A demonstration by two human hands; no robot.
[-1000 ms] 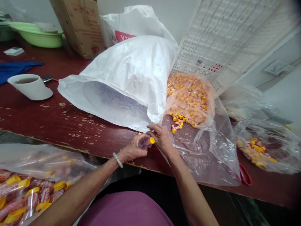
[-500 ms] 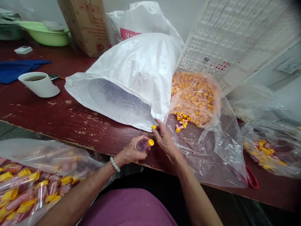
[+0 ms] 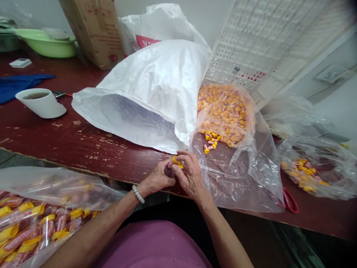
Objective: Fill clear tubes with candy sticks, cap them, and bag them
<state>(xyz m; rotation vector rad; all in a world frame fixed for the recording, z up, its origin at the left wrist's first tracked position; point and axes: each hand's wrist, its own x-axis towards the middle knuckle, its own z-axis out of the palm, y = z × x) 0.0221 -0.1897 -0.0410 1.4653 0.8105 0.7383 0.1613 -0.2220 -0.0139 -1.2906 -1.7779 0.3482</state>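
Observation:
My left hand (image 3: pixel 156 179), a beaded bracelet at its wrist, is wrapped around clear plastic tubes (image 3: pixel 168 169) whose exact number is hidden by the fingers. At the tubes' upper ends show yellow caps (image 3: pixel 176 162). Thumb and fingers of my right hand (image 3: pixel 192 176) are closed on a yellow cap there, and the two hands nearly touch over the table's front edge. Just beyond them lies a white sack (image 3: pixel 156 82), its mouth facing me, with clear empty tubes (image 3: pixel 136 113) inside. To the right, loose yellow caps with pink-and-white pieces (image 3: pixel 210 142) spill from a clear bag (image 3: pixel 228 111).
Capped tubes (image 3: pixel 50 227) fill a plastic bag at lower left. A white cup (image 3: pixel 44 106) of dark liquid, a green basin (image 3: pixel 50 44) and a carton (image 3: pixel 97 33) stand on the left. A white perforated crate (image 3: pixel 267 41) leans behind; red scissor handles (image 3: pixel 290 201) lie right.
My right hand has brought its yellow cap left and down to the tubes in my left hand. The whole view has shifted slightly.

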